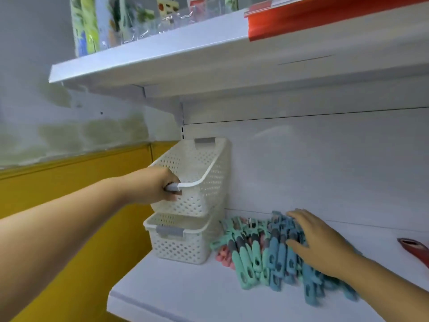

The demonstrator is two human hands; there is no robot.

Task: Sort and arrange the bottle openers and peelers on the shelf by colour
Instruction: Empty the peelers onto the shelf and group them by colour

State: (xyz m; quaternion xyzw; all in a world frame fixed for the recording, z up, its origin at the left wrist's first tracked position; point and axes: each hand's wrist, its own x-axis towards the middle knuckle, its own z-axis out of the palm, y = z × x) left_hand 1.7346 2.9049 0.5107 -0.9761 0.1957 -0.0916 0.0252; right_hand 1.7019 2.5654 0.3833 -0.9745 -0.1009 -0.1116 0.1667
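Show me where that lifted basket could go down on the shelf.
Bare shelf runs along the front edge, ahead of the lower basket and the pile of peelers and openers. Another bare patch lies between that pile and the red object at the right. It is crowded mid-shelf, where the pile lies beside that basket.
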